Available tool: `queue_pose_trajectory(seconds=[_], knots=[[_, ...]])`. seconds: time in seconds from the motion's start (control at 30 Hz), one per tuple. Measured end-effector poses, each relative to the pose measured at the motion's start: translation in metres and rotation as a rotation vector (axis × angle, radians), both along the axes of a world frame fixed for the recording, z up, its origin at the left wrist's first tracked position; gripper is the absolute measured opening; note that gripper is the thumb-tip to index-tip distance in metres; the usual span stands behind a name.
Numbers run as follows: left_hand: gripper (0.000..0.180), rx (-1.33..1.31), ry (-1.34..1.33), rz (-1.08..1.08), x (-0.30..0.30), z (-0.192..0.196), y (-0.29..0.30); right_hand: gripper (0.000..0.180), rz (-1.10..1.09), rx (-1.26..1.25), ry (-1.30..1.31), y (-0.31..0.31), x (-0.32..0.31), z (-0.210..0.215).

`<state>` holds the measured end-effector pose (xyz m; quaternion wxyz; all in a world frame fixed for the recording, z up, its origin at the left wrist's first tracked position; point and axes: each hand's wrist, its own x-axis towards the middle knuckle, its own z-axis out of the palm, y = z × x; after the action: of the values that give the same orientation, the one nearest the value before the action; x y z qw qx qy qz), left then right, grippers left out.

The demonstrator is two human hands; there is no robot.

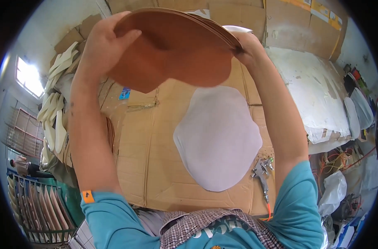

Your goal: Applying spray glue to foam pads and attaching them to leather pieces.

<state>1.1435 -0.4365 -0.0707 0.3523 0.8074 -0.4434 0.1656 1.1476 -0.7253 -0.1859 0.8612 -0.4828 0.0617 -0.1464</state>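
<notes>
Left wall: one bright window (30, 77), a reddish wire grille (23, 128) beneath it; cream-coloured curved pieces (58, 129), many, massed beside the table. Lower left: one metal rack (47, 231) of curved panels (47, 201), upright in a row; just above it, a co-worker (21, 165) in a greyish top and dark trousers (small, close to the rim of the view). Far side: upright cardboard panels (236, 18). Right: one worn white covering (309, 91), patchy, over a raised surface; beyond it, pale rounded pieces (360, 108); below, tangled orange cords (336, 160) and one crumpled translucent plastic bag (333, 194).
</notes>
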Motion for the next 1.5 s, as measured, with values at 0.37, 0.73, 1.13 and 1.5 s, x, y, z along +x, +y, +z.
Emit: queue_pose_trajectory(seconds=[0.37,0.73,1.13,1.5], knots=[[0.027,0.665,1.030,-0.462,-0.203,-0.380,-0.002,0.063,-0.013,-0.095,0.826,-0.037,-0.202,-0.337],[0.032,-0.059,0.847,0.738,-0.101,-0.491,0.036,0.055,-0.183,-0.291,0.855,-0.037,-0.190,-0.365],[0.031,-0.264,1.394,0.967,-0.010,-0.544,0.050,0.057,-0.288,-0.463,1.005,-0.061,-0.172,-0.372],[0.033,0.204,0.878,0.913,-0.015,-0.495,0.037,0.060,-0.161,-0.330,0.911,-0.048,-0.174,-0.375]])
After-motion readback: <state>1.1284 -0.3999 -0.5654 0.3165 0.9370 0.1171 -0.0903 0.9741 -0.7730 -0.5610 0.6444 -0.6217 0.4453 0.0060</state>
